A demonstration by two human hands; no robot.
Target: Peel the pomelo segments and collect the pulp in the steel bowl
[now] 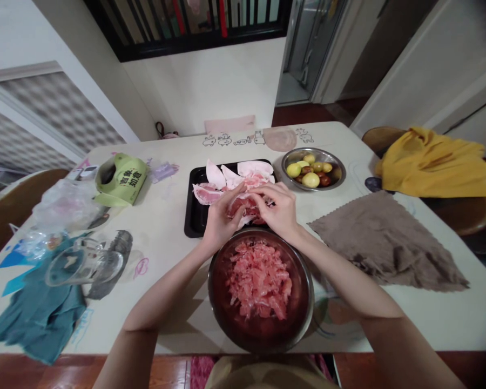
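Observation:
Both hands meet over the near edge of a black tray [193, 219]. My left hand [225, 212] and my right hand [276, 208] grip a red pomelo segment [245, 206] between them, fingers closed on its two sides. Part of the segment is hidden by the fingers. Pale pink pomelo peels and membranes [214, 175] lie on the tray, and another pomelo piece [206, 194] rests at its left. Just below my hands, a steel bowl [214, 302] holds a heap of loose pink-red pomelo flesh [261, 281].
A smaller steel bowl [340, 175] with yellow-green and brown fruits stands back right. A brown cloth [380, 237] lies right. On the left are a green paper bag [123, 178], clear plastic bags [65, 202], a glass mug [85, 265] and a teal cloth [44, 308].

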